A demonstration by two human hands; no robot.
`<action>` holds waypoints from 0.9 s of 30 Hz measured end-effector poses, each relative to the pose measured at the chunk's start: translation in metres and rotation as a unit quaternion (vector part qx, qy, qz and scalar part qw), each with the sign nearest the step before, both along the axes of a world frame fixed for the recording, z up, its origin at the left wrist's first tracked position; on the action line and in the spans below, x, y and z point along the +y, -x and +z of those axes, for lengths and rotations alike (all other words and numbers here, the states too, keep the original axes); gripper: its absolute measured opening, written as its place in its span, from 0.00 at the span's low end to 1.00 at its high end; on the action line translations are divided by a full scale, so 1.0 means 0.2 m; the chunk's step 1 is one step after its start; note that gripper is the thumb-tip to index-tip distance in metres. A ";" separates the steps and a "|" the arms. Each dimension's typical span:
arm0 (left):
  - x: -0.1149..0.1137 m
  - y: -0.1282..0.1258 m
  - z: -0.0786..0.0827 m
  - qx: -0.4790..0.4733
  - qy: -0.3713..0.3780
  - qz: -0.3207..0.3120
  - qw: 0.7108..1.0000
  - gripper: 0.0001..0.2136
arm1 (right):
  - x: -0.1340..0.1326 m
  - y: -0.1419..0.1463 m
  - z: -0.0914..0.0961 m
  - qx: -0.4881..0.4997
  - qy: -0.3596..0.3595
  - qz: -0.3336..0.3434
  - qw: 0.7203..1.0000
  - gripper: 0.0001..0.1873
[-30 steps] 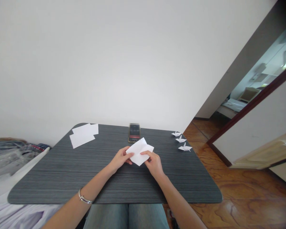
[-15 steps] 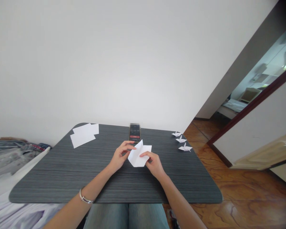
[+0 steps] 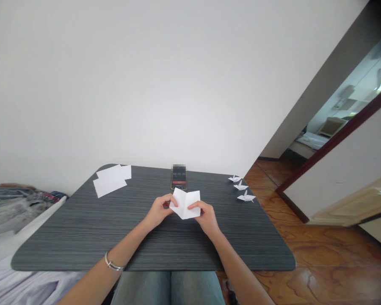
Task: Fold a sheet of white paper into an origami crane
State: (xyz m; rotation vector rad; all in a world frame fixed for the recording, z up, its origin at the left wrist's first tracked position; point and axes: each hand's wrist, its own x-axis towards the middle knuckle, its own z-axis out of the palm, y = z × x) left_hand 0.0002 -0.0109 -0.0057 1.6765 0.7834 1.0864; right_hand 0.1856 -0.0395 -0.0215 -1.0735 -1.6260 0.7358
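The person is holding a white sheet of paper just in front of the phone, which is standing at the far edge of the dark striped table. The left hand is pinching the sheet's left corner between thumb and fingertips. The right hand is pinching its lower right edge the same way, and both hands are curled rather than spread. The sheet is showing a crease down its middle and is sitting as a small, loosely folded square, so the folding looks to be at an early stage, far from any finished shape. Well to the right of the phone, three small paper cranes are lying in a row, which suggests three pieces are already done. Well to the left of the phone, a few flat blank sheets are lying unfolded, so more folding appears to be left.
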 end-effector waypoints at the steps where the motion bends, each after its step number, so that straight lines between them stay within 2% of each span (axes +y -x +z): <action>1: 0.00 0.00 0.00 -0.011 0.016 -0.002 1.000 0.06 | 0.00 0.00 0.00 0.010 0.013 0.001 1.000 0.05; 3: 0.00 -0.01 0.00 -0.030 0.046 -0.009 0.998 0.07 | 0.00 0.01 0.00 0.046 0.048 0.005 0.998 0.03; 9: -0.01 -0.03 -0.01 -0.061 0.094 -0.013 0.994 0.11 | 0.00 0.03 0.02 0.150 0.132 0.014 0.980 0.11; 19: -0.01 -0.03 -0.04 -0.054 0.103 0.021 0.993 0.08 | 0.01 0.04 0.01 0.183 0.173 0.003 0.968 0.14; 27: -0.02 -0.05 -0.02 -0.120 0.202 0.009 0.972 0.14 | 0.02 0.06 0.00 0.183 0.178 -0.001 0.967 0.13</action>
